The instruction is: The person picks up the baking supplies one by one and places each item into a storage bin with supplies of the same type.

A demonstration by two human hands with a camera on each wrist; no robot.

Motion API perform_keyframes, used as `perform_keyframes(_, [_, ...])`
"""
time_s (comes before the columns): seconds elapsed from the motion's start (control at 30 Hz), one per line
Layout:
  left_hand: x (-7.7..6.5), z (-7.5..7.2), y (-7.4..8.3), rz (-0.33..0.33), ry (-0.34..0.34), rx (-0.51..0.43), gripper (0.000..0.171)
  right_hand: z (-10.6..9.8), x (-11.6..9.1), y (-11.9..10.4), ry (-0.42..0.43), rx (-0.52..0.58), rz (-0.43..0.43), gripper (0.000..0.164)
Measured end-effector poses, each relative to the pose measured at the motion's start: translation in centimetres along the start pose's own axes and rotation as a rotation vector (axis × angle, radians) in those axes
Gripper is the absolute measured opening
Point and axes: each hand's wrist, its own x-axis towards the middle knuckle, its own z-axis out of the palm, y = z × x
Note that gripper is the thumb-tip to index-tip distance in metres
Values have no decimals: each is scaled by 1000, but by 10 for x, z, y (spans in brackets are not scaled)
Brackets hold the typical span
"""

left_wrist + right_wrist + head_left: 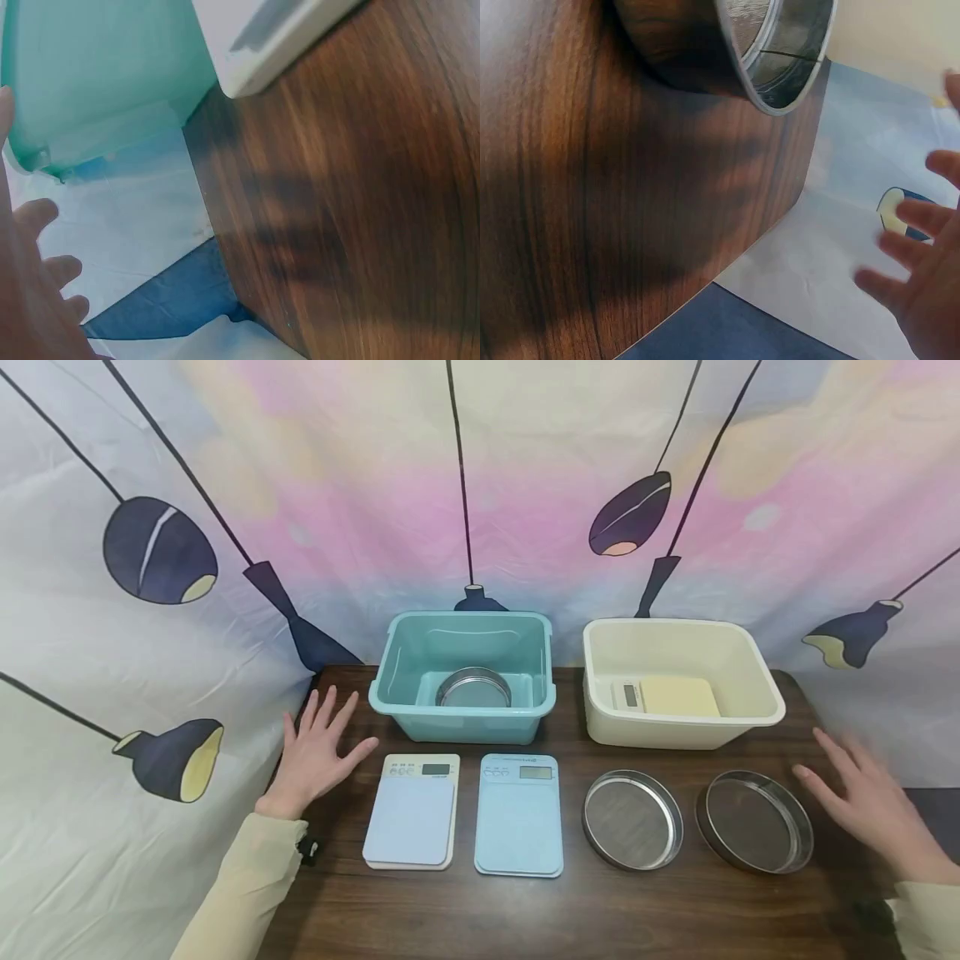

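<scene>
My left hand [318, 756], fingers spread, is at the table's left side beside a cream kitchen scale [408, 818] with a white platform. It holds nothing. At the right edge my right hand [870, 793], slightly blurred, has its fingers extended and is likewise without any object. Nearest to it lies a round metal sieve [756, 821]. Another sieve [633, 820] and a light blue kitchen scale [518, 818] sit between the hands. In the left wrist view the cream scale's corner [251, 71] shows; the right wrist view has the near sieve's rim [739, 56].
Behind the scales stands a teal plastic bin [468, 727] with a metal sieve [474, 693] inside. To its right a cream bin [667, 733] contains a pale yellow scale [678, 697]. A printed curtain [360, 485] hangs behind the dark wooden table [420, 914].
</scene>
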Motion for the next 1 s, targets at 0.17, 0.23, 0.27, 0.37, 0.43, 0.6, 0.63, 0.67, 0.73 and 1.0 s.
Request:
perform_keyframes(0.17, [7, -2, 9, 6, 53, -170, 83, -1, 1, 6, -59, 32, -45, 56])
perform_keyframes(0.23, [10, -3, 13, 7, 68, -229, 81, -2, 1, 8, -108, 29, -52, 49])
perform_keyframes(0.27, [12, -4, 16, 4, 71, -255, 80, -1, 1, 9, -135, 30, -53, 48])
perform_keyframes(0.37, [16, -5, 23, -4, 73, -333, 78, -2, 0, 13, -226, 37, -16, 48])
perform_keyframes(0.43, [19, -6, 27, -8, 74, -372, 76, -1, -1, 15, -276, 41, 11, 50])
perform_keyframes(0.6, [24, -6, 33, -52, 73, -473, 72, 2, -4, 17, -353, 55, 43, 54])
perform_keyframes(0.63, [25, -6, 34, -61, 71, -492, 71, 3, -5, 17, -365, 65, 47, 54])
perform_keyframes(0.67, [26, -6, 35, -71, 70, -508, 70, 4, -6, 17, -379, 75, 53, 55])
perform_keyframes(0.73, [28, -5, 36, -80, 70, -536, 68, 6, -8, 17, -402, 92, 64, 56])
perform_keyframes(1.0, [34, -2, 38, -99, 73, -624, 66, 12, -16, 18, -423, 156, 68, 55])
